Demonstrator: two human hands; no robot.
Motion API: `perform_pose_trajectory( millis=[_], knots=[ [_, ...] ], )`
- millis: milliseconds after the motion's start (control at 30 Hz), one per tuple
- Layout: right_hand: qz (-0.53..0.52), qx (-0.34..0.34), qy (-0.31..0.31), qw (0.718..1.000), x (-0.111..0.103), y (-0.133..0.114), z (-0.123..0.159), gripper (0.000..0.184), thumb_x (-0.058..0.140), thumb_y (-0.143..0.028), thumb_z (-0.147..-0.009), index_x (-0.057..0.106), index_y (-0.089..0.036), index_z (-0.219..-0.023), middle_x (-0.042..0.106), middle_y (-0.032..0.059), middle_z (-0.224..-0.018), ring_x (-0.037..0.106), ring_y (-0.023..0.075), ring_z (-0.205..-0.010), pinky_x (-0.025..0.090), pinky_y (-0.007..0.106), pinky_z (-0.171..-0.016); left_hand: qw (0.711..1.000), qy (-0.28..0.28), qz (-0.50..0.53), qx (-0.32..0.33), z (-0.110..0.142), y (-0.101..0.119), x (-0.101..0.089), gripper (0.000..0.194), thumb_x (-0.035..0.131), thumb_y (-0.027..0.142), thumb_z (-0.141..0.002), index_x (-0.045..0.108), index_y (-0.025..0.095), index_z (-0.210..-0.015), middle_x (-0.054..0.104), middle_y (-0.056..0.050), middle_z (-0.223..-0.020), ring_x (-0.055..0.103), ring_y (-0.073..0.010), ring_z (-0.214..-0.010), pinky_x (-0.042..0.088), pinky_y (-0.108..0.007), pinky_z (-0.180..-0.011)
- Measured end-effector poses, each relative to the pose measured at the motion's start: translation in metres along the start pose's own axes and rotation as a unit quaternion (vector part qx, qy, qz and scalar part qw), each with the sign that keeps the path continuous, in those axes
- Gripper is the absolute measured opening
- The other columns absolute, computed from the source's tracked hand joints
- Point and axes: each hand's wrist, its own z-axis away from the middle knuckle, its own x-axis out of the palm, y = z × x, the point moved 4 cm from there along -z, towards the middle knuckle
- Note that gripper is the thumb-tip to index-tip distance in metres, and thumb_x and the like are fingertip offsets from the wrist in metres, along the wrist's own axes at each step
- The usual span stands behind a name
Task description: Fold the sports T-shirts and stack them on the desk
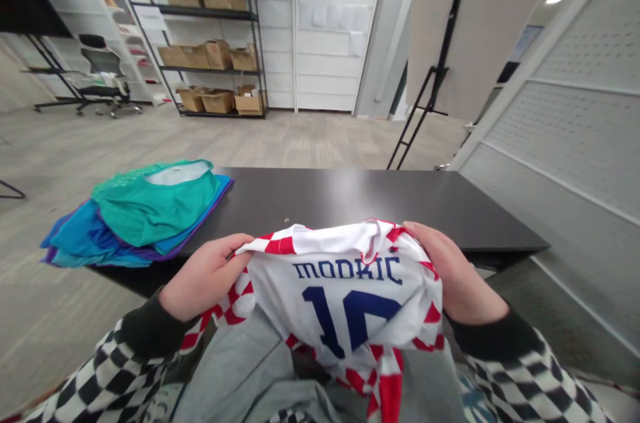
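Stretched between both hands is a white football jersey (280, 283) with red checks, showing dark blue lettering and the number 10. My left hand (207, 273) pinches its upper left edge near a red-checked sleeve. At the upper right edge, my right hand (447, 266) grips the cloth, its fingers partly hidden behind the fabric. The jersey's top edge lies over the near side of the black table (300, 196), and its lower part hangs over my lap in loose folds. Left of it, a pile of shirts has a green shirt (155, 203) on top.
Blue and purple garments (95, 236) lie under the green shirt, overhanging the table's left end. Beyond the table stand a black shelf rack (210, 69) with cardboard boxes, an office chair (103, 73) and a board on an easel (445, 49). A white partition (575, 123) runs along the right.
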Motion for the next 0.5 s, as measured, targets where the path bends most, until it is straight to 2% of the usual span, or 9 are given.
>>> perform_pose_trajectory(
  millis=[67, 133, 233, 300, 400, 500],
  knots=[
    [-0.036, 0.046, -0.015, 0.998, -0.007, 0.003, -0.036, 0.043, 0.070, -0.065, -0.096, 0.068, -0.027, -0.078, 0.075, 0.0062, -0.080, 0.070, 0.0250, -0.073, 0.062, 0.035, -0.066, 0.999, 0.023, 0.023, -0.007, -0.031, 0.003, -0.011, 0.035, 0.052, 0.041, -0.104, 0.083, 0.025, -0.112, 0.085, -0.003, -0.115, 0.077, -0.0274, -0.108, 0.060, -0.031, -0.093],
    [-0.051, 0.077, -0.034, 0.995, -0.014, 0.004, -0.071, 0.047, 0.070, -0.069, -0.096, 0.064, -0.025, -0.082, 0.071, 0.0038, -0.078, 0.065, 0.0213, -0.068, 0.058, 0.031, -0.060, 0.997, 0.068, 0.034, -0.019, -0.062, 0.010, -0.025, 0.035, 0.054, 0.042, -0.102, 0.082, 0.024, -0.112, 0.085, -0.004, -0.114, 0.076, -0.0283, -0.106, 0.061, -0.032, -0.090],
    [-0.005, 0.056, -0.078, 0.995, -0.026, -0.003, -0.120, 0.052, 0.067, -0.074, -0.100, 0.062, -0.024, -0.088, 0.064, 0.0008, -0.075, 0.056, 0.0168, -0.063, 0.049, 0.025, -0.052, 0.989, 0.135, 0.045, -0.037, -0.105, 0.023, -0.052, 0.036, 0.058, 0.045, -0.100, 0.082, 0.022, -0.113, 0.084, -0.006, -0.108, 0.076, -0.0293, -0.099, 0.062, -0.034, -0.084],
    [0.045, 0.014, -0.102, 0.994, -0.036, -0.009, -0.144, 0.054, 0.062, -0.076, -0.103, 0.060, -0.024, -0.086, 0.059, 0.0000, -0.073, 0.050, 0.0154, -0.062, 0.043, 0.024, -0.050, 0.985, 0.157, 0.050, -0.044, -0.126, 0.027, -0.070, 0.037, 0.058, 0.048, -0.101, 0.081, 0.021, -0.113, 0.084, -0.007, -0.105, 0.076, -0.0283, -0.094, 0.061, -0.035, -0.082],
    [0.121, -0.054, -0.103, 0.986, -0.050, -0.010, -0.161, 0.056, 0.060, -0.075, -0.105, 0.059, -0.024, -0.082, 0.056, 0.0002, -0.073, 0.047, 0.0151, -0.063, 0.040, 0.024, -0.051, 0.983, 0.172, 0.025, -0.051, -0.142, 0.017, -0.087, 0.041, 0.060, 0.053, -0.102, 0.081, 0.019, -0.112, 0.083, -0.008, -0.102, 0.075, -0.0288, -0.092, 0.061, -0.038, -0.085],
    [0.161, -0.073, -0.090, 0.980, -0.056, -0.002, -0.155, 0.058, 0.059, -0.078, -0.104, 0.059, -0.024, -0.082, 0.055, -0.0002, -0.072, 0.046, 0.0145, -0.062, 0.037, 0.025, -0.051, 0.983, 0.171, 0.038, -0.058, -0.143, -0.011, -0.087, 0.048, 0.060, 0.061, -0.101, 0.079, 0.019, -0.113, 0.082, -0.009, -0.096, 0.075, -0.0308, -0.096, 0.062, -0.039, -0.085]
  ],
)
